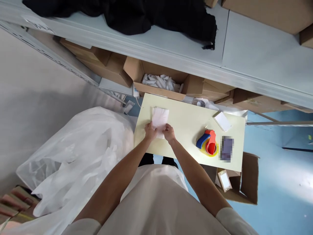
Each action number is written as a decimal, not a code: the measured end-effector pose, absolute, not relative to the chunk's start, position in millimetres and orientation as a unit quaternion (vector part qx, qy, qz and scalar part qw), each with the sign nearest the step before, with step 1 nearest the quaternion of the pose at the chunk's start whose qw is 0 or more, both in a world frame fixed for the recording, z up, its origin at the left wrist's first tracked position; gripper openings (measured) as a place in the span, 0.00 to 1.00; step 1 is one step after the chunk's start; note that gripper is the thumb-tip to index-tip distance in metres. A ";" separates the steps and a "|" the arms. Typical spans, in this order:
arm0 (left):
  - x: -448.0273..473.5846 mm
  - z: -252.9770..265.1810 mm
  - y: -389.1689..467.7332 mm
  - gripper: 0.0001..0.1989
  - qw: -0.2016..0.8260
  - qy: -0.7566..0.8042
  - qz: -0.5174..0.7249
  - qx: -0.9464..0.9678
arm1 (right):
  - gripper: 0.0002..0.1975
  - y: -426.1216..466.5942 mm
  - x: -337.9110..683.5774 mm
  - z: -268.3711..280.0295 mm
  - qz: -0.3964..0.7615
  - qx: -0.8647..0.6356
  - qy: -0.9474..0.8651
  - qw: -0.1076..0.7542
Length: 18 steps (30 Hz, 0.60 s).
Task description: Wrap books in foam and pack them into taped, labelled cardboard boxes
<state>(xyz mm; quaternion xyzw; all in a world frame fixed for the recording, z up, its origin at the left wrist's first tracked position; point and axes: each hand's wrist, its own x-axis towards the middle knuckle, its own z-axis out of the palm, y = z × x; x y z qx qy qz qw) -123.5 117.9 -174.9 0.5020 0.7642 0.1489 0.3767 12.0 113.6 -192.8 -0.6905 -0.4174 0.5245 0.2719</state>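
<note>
A small stack of thin, pinkish-white sheets, paper or plastic bags, lies at the left end of the cream table. My left hand has its fingers closed on the lower left edge of the stack. At the lower right edge, the fingers of my right hand pinch the same stack. Farther right on the table rests a red and blue tape dispenser with a yellowish roll. Beyond it are a white box and a blurred dark rectangle.
Behind the table, an open cardboard box holds many white pieces under a grey shelf. Black cloth hangs over the shelf edge. A large translucent plastic bag bulges at left. Another open carton stands on the floor at right.
</note>
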 end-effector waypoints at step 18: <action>-180.9 -173.0 177.6 0.30 0.398 0.717 0.165 0.548 | 0.30 172.5 -35.0 -164.2 0.569 -0.695 -0.341 0.277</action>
